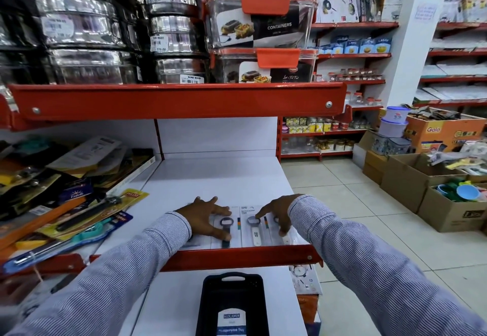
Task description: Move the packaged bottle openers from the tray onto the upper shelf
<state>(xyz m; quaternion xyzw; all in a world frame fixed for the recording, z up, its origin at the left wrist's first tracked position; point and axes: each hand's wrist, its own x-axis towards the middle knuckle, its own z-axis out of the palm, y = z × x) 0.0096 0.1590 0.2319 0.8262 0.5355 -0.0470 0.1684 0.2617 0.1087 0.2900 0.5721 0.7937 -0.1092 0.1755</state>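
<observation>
Both hands were flat on the openers lined up at the shelf's near edge: left hand spread open on the left packs, right hand fingertips pressing the right ones, neither gripping anything. The tray below looked empty. Those slick packs could probably slide over the red lip if nudged; plenty of bare shelf farther back.

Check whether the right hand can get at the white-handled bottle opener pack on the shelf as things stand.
Probably yes. The right hand already lies flat beside the white-handled bottle opener pack, one finger touching its metal ring. Nothing covers the pack; the left hand rests on the neighbouring dark-handled pack.
</observation>
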